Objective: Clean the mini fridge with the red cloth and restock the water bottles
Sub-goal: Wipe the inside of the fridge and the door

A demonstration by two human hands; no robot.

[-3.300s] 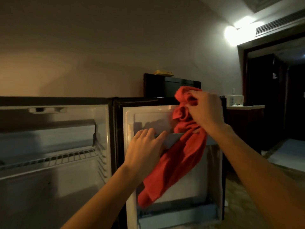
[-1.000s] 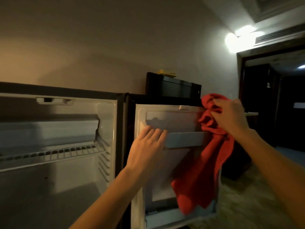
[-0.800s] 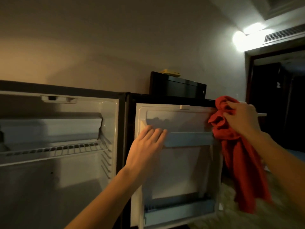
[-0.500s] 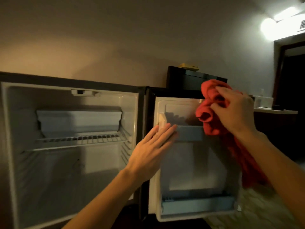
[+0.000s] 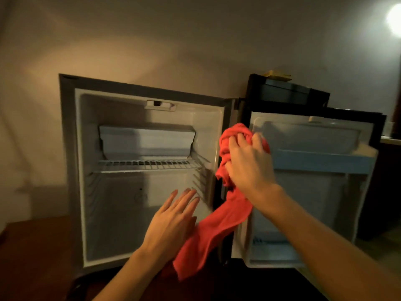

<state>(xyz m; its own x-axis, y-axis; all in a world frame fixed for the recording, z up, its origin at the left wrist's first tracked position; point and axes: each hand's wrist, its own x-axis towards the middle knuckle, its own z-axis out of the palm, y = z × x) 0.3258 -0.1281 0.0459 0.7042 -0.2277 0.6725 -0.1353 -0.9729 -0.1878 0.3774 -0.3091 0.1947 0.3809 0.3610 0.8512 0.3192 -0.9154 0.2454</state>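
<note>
- At the hinge side of the open mini fridge [image 5: 71,170], right hand [image 5: 249,168] gripped the bunched red cloth [image 5: 217,231]; its tail hung down.
- Left hand [image 5: 171,222] hovered before the cavity, fingers straight, holding nothing.

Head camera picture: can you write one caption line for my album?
Right hand grips a bunched red cloth at the open, empty mini fridge; left hand open.

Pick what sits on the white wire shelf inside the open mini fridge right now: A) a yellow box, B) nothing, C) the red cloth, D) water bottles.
B: the white wire shelf is bare, while the red cloth hangs from the right hand.
</note>
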